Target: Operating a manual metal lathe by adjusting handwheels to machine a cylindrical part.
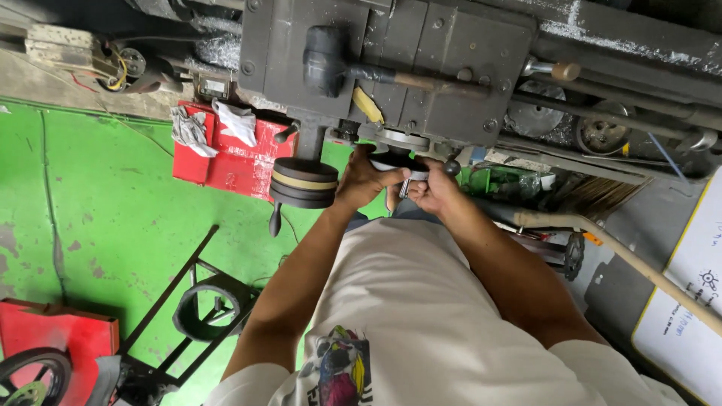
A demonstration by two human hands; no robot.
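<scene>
Left hand: the left hand (363, 180) grips the dark round part (398, 160) just below the grey machine (391, 68), fingers wrapped on its rim.
Right hand: the right hand (430, 192) pinches a small metal tool (404, 187) under the same part.
Mallet: a black mallet (331, 60) lies on the machine.
Handwheel: a handwheel (304, 183) sits left of the hands.

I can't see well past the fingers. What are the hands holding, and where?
Both hands, left hand and right hand, grip a round machine handwheel at its rim; a small metal piece shows between them.
</scene>
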